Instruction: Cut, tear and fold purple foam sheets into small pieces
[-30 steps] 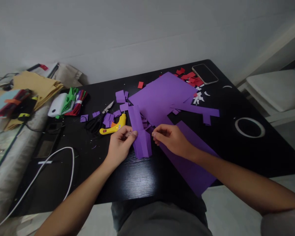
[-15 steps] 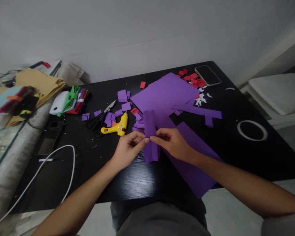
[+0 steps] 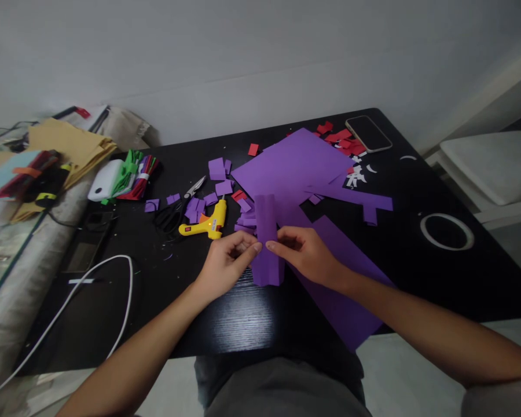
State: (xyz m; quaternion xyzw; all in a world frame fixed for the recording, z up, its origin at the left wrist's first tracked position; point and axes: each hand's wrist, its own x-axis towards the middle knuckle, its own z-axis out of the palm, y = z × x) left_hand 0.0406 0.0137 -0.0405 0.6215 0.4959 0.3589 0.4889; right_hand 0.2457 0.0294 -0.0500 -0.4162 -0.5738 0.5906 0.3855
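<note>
Between my hands is a folded strip of purple paper (image 3: 267,271), creased lengthwise and pointing away from me. My left hand (image 3: 230,259) pinches its left edge, with the thumb on top near the middle. From the other side my right hand (image 3: 301,252) grips the right edge, its thumb close to the left one. The fingers under the paper are partly hidden. Just beyond my left hand lie a yellow glue gun (image 3: 211,223) and small folded purple paper pieces (image 3: 245,220). Under my right forearm and beyond the strip spread large purple sheets (image 3: 295,165).
Scissors (image 3: 191,194) lie left of the glue gun. A phone (image 3: 369,133), red paper scraps (image 3: 341,138) and white scraps (image 3: 356,175) are at the back right. A roll of tape (image 3: 446,231) sits at the right, a white cable (image 3: 128,289) curves across the left of the black table (image 3: 156,324).
The folds of the purple strip have spread slightly wider at the near end. Both hands keep their hold in almost the same place.
</note>
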